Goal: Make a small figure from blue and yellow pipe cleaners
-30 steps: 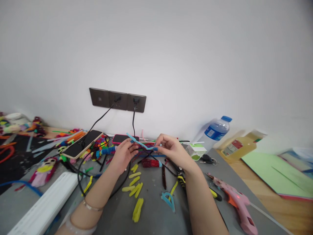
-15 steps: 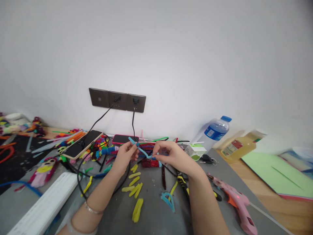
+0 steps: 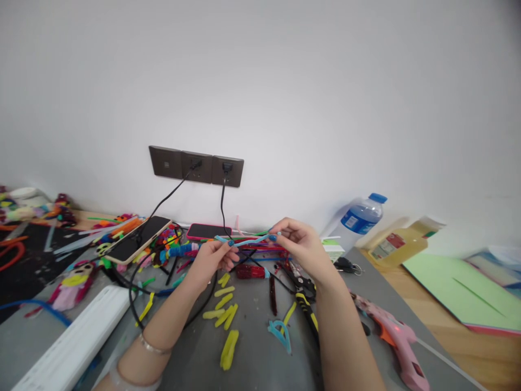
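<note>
A light-blue pipe cleaner (image 3: 253, 240) stretches between my two hands above the table. My left hand (image 3: 214, 259) pinches its left part between thumb and fingers. At the other end, my right hand (image 3: 299, 244) holds the tip between thumb and forefinger. Beneath my hands lies a dark red bundle of pipe cleaner (image 3: 249, 271), with a dark brown strip (image 3: 272, 296) beside it. Several folded yellow pipe-cleaner pieces (image 3: 223, 315) rest nearer to me. A bent light-blue loop (image 3: 280, 334) sits to their right.
Pliers (image 3: 304, 304) lie by my right forearm, and a pink glue gun (image 3: 396, 342) is farther right. A phone (image 3: 138, 240), a white box (image 3: 77, 345) and black cables are on the left. Bottles (image 3: 360, 217) stand against the wall.
My right hand has moved right and slightly up, drawing the light-blue pipe cleaner out nearly level. My left hand has shifted slightly down and turned a little.
</note>
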A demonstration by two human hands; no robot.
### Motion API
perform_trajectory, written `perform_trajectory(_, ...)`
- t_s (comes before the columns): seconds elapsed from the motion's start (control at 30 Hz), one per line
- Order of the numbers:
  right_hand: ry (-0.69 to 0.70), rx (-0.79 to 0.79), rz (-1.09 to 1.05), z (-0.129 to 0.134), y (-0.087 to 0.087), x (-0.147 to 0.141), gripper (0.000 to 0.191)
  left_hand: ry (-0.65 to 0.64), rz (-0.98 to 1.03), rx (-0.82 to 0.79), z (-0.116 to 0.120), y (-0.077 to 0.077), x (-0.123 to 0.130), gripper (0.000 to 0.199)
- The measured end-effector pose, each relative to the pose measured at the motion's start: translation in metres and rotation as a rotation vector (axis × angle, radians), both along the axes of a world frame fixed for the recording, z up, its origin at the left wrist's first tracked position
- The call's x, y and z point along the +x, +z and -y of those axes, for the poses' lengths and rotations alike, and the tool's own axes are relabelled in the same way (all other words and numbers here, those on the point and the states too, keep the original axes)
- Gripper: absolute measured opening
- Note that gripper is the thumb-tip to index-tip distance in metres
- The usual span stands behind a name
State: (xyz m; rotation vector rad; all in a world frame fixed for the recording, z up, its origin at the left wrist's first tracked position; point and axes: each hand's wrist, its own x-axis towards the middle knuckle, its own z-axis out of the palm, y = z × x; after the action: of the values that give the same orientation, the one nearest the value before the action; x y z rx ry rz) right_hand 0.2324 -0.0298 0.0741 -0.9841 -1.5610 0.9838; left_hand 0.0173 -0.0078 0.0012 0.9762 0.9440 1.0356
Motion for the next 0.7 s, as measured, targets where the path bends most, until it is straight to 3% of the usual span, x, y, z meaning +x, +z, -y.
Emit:
perform_trajectory(0.13, 0.004, 0.052, 0.098, 0.005, 0.004, -0.001, 0.006, 0.007, 0.064, 0.006, 0.001, 0.002, 0.002, 0.047)
perform_trajectory(0.23, -0.053, 0.078, 0.056, 0.003, 0.003, -0.001, 0.008, -0.017, 0.091, 0.044, 0.002, 0.003, 0.002, 0.047)
perform_trajectory(0.47, -0.288, 0.094, -0.245, -0.013, -0.009, 0.003, 0.021, -0.148, -0.08, 0.152, 0.007, 0.005, 0.0, 0.045)
perform_trajectory(0.6, -0.467, 0.171, -0.537, -0.019, -0.012, 0.025, 0.026, -0.289, -0.166, 0.206, 0.01, 0.003, -0.002, 0.038)
perform_trajectory(0.7, -0.519, 0.201, -0.654, -0.02, -0.01, 0.045, 0.027, -0.309, -0.129, 0.191, 0.012, 0.0, 0.001, 0.035)
